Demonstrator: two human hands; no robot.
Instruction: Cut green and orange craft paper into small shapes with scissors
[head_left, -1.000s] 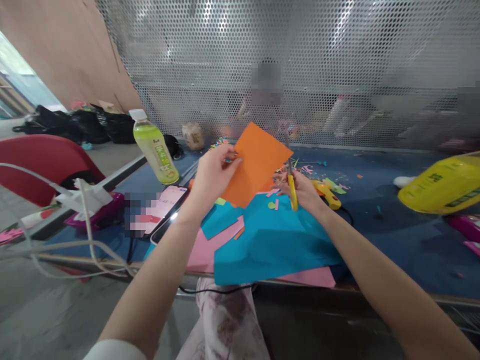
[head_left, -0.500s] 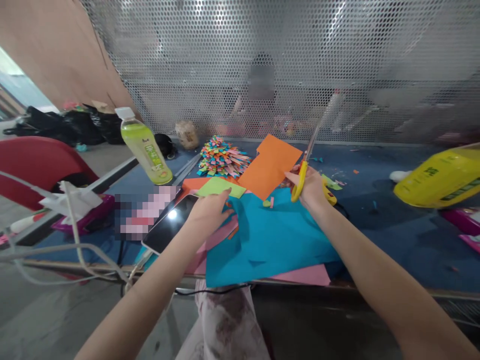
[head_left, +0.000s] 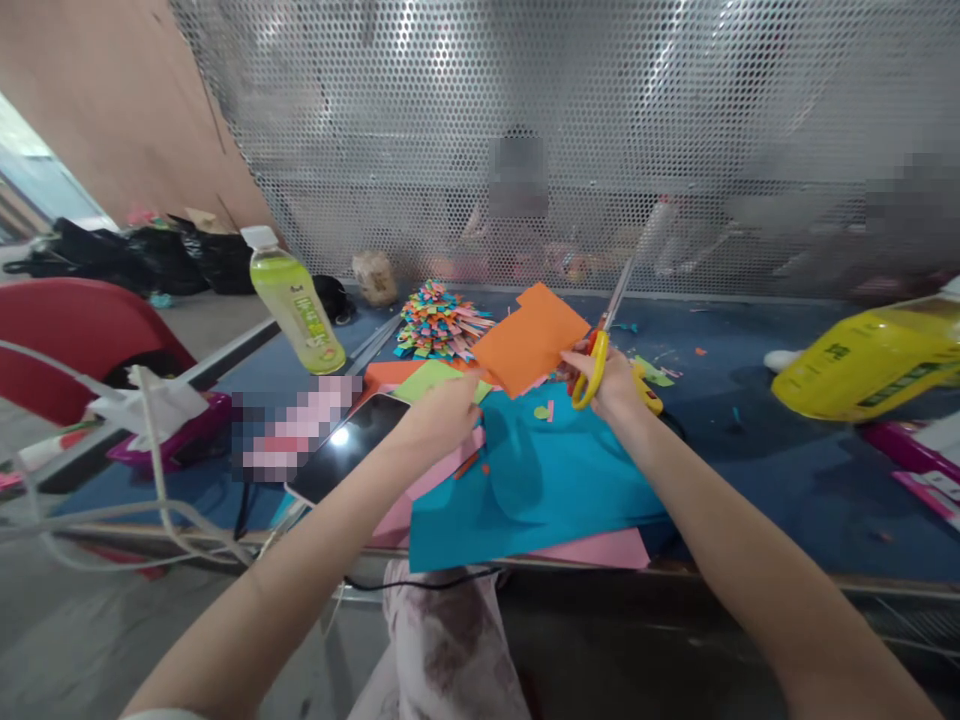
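Observation:
My right hand (head_left: 611,385) is closed around yellow-handled scissors (head_left: 598,372), their blades pointing up and away. Its thumb and finger also pinch the right edge of an orange paper sheet (head_left: 532,340), which has a notch at its top left corner. My left hand (head_left: 450,408) is by the sheet's lower left corner, above green paper (head_left: 427,380), with fingertips slightly apart; whether they touch the orange sheet is unclear. Beneath both hands lies a large blue sheet (head_left: 555,500) over pink paper (head_left: 607,548). A small orange scrap (head_left: 485,469) rests on the blue sheet.
Behind the papers stands a multicoloured cone of paper strips (head_left: 442,320). A phone (head_left: 345,450), a green drink bottle (head_left: 296,310) and a tissue pack (head_left: 169,430) with cables are on the left. To the right lies a yellow bottle (head_left: 862,360). Perforated metal (head_left: 420,130) closes off the back.
My left hand has moved right towards the orange sheet. The sheet and scissors have shifted slightly left and down. A small orange scrap now shows on the blue sheet.

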